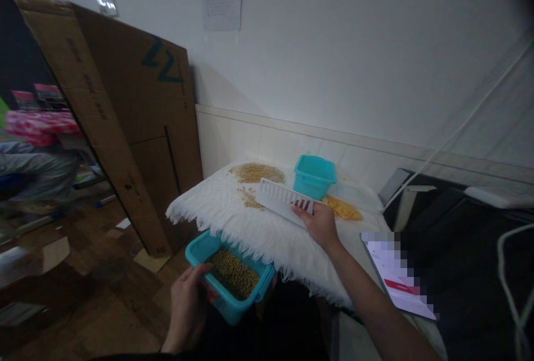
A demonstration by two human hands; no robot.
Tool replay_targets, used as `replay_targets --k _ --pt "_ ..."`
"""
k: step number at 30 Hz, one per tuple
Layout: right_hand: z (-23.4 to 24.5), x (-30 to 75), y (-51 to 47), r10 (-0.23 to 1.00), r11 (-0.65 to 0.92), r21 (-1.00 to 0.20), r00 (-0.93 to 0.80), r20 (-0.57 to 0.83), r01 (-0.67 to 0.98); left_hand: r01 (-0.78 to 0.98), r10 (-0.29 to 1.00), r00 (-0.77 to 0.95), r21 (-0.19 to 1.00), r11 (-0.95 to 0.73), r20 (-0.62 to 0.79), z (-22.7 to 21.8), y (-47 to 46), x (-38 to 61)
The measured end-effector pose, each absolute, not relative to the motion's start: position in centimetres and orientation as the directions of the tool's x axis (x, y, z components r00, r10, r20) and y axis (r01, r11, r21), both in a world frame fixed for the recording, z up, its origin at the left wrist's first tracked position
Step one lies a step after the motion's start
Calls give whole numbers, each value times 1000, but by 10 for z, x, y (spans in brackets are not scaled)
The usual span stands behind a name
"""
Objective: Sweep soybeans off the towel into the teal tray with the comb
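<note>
My left hand [188, 300] grips the near rim of a teal plastic box [227, 277] full of greenish beans, held just below the table's front edge. My right hand [320, 223] is closed on one end of a white slotted scraper [282, 198], which lies slanted across the white fringed cloth [258, 233]. Loose beans sit in a pile [257, 172] at the back of the cloth, with a smaller scatter [251, 199] beside the scraper's far end.
A second teal box [315, 176] stands upright at the back of the cloth, with yellow pieces [344, 209] to its right. A tall cardboard sheet [125, 116] leans against the wall on the left. Papers [396, 277] lie at the right, near white cables [513, 288].
</note>
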State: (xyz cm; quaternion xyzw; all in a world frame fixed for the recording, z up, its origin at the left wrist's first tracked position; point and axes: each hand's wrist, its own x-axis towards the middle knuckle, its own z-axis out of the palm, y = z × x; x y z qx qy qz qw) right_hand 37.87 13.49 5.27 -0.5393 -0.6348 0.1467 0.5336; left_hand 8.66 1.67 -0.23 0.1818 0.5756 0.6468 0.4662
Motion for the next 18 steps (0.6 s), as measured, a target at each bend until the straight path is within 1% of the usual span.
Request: replay_targets --k 5,11,18 --pt "39 391 145 846 364 -770 159 508 524 -390 815 -496 915 101 -301 -4 17 85" --pt "32 393 148 854 342 -737 135 503 582 -390 815 -504 917 79 -285 -5 18 78" --pt "32 389 147 861 362 -769 128 493 527 -355 816 -531 934 29 -227 -7 19 74"
